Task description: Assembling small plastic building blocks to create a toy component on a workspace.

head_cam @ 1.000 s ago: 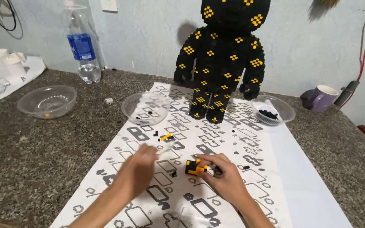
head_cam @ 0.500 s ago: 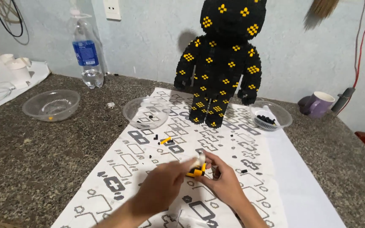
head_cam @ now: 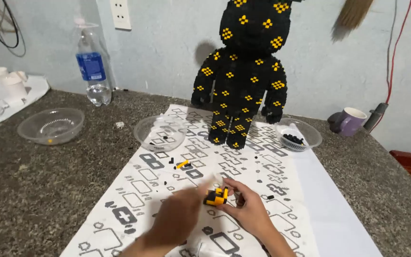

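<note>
My right hand (head_cam: 247,209) holds a small yellow and black brick assembly (head_cam: 216,196) just above the patterned white sheet (head_cam: 243,166). My left hand (head_cam: 179,216), blurred by motion, has its fingertips at the assembly's left side. Whether it pinches a piece I cannot tell. A loose yellow and black piece (head_cam: 181,165) lies on the sheet beyond my hands, with small black bricks (head_cam: 173,177) scattered around it. A tall black brick figure with yellow dots (head_cam: 243,76) stands at the far end of the sheet.
Three clear bowls sit on the stone counter: one at the left (head_cam: 51,125), one by the figure's feet (head_cam: 161,133), one at the right holding black bricks (head_cam: 297,134). A water bottle (head_cam: 91,66) stands at the wall, a purple mug (head_cam: 348,121) at the far right.
My left hand has moved from the sheet at the left across to the assembly in my right hand. The camera view has shifted closer to the figure.
</note>
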